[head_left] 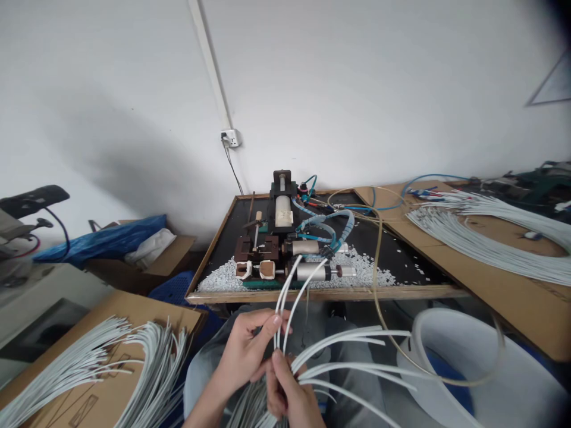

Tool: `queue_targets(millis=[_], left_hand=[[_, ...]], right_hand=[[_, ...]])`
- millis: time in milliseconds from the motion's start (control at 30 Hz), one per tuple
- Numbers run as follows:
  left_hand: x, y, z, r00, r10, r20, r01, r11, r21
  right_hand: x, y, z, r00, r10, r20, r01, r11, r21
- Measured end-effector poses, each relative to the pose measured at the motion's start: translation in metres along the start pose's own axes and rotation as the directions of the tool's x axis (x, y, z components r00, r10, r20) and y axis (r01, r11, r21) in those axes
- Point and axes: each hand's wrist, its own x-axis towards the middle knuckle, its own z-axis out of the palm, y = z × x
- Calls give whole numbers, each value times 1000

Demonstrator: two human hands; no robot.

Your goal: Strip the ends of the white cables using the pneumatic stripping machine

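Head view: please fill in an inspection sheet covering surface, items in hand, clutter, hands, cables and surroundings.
Surface: dark-topped bench with a wooden edge.
Items in hand: white strands, some pointing up, others fanning right; a machine with cylinders stands on the bench.
Clutter: small white pieces scattered around the machine.
Hands: left hand pinches the upward strands; right hand grips strands just below.
Cables: blue-wrapped hose at the machine; yellowish tube looping over the bench's front edge; black cord at the wall socket.
Surroundings: white wall behind; white bin at right; coiled strands on cardboard.
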Motion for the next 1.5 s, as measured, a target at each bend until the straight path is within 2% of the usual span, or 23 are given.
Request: queue_targets(millis=[67,133,267,400,567,667,733,867,933,1000,1067,1167,1333,1500], left_hand=[[2,-2,2,995,-73,-67,68,995,-71],[7,-6,2,987,-90,-131,71,987,-143],[23,-19,-7,966,-123,-228,35,933,-357],[35,-34,-17,939,-228,-258,70,859,-507],[37,-38,-16,944,-287,-162,146,804,-576],[31,-35,-15,965,-249,-79,147,766,-626],[26,-34,-18,976,-219,14,176,743,-646],[16,-33,-29,962,-154,225,258,780,-570],[13,-34,-32,958,-117,262,245,808,-536],[15,-36,-33,974,-101,201,197,816,-543],[19,-39,-33,991,-116,66,134,822,-553],[27,-43,-30,981,-176,-85,100,827,-554],[34,-45,-26,953,-256,-165,128,829,-545],[37,-50,-24,931,-254,-262,97,865,-493]], right_hand=[[4,0,-1,1000,-26,-16,27,999,28],[8,-1,-1,998,-13,-61,18,996,85],[13,-5,-4,973,112,-201,-53,960,275],[10,-7,-9,976,103,-191,-36,945,326],[8,-5,-11,981,95,-168,-41,953,300],[7,-4,-10,984,64,-166,-18,965,263],[8,-4,-10,983,67,-168,-22,966,257],[9,-4,-8,982,103,-160,-51,953,299],[9,-5,-8,980,121,-157,-66,946,317],[8,-6,-7,979,116,-165,-58,945,321],[6,-7,-7,981,94,-170,-36,949,314],[4,-9,-8,982,86,-166,-36,958,285],[3,-10,-9,976,110,-186,-65,971,230],[2,-11,-6,976,82,-202,-39,978,206]])
